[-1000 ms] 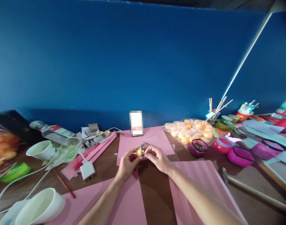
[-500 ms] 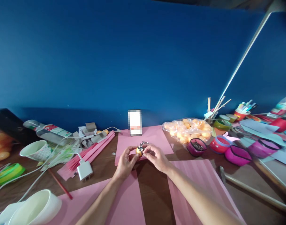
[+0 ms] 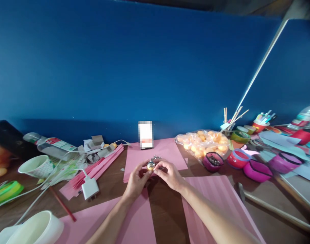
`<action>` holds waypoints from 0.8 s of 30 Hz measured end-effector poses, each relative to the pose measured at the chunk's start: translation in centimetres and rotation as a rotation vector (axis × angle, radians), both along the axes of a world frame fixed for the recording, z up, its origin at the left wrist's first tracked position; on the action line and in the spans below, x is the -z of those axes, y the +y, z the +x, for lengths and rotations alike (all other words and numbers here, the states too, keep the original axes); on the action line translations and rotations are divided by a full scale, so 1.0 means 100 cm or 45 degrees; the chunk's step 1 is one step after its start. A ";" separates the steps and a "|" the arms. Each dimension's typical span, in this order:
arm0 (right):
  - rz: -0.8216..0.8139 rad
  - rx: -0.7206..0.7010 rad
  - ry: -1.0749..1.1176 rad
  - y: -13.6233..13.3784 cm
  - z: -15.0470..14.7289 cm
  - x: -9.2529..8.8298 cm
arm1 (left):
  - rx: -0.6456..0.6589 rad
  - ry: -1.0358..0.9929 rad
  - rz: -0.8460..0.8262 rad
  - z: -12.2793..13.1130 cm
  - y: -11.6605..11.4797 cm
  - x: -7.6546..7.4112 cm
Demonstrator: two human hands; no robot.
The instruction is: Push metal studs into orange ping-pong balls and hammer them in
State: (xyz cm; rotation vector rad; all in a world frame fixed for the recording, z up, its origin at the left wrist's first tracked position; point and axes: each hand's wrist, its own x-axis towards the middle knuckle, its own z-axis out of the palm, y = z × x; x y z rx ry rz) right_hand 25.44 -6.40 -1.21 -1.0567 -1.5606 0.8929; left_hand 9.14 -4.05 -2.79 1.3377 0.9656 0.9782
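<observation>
Fingers of my left hand (image 3: 135, 179) are closed round a small orange ball (image 3: 150, 167), which looks like a ping-pong ball. Its upper side is covered with shiny silver-and-dark studs. My right hand (image 3: 170, 175) pinches at the ball's right side, fingertips close to its surface; whatever sits in the pinch is too small to make out. Just behind the ball, a little heap of silvery metal bits (image 3: 156, 157) lies on a sheet of pink paper (image 3: 167, 150).
A bag of orange balls (image 3: 204, 142) lies back right, beside a purple bowl (image 3: 213, 162) of small dark bits. Right of my arm is a hammer (image 3: 272, 205). At left are a white charger (image 3: 90, 188), a paper cup (image 3: 36, 166) and a red pencil (image 3: 63, 205).
The ball has turned in my left hand, so more of its studded side faces up. My right fingertips have shifted slightly down along it. The camera view has tilted a little.
</observation>
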 end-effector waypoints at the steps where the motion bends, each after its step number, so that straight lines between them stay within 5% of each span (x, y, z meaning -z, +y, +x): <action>1: 0.000 -0.001 0.008 0.000 0.000 0.000 | 0.002 -0.016 0.010 0.000 0.000 0.001; 24: -0.065 0.028 -0.062 0.000 0.000 0.005 | -0.020 -0.121 0.029 0.004 0.002 0.008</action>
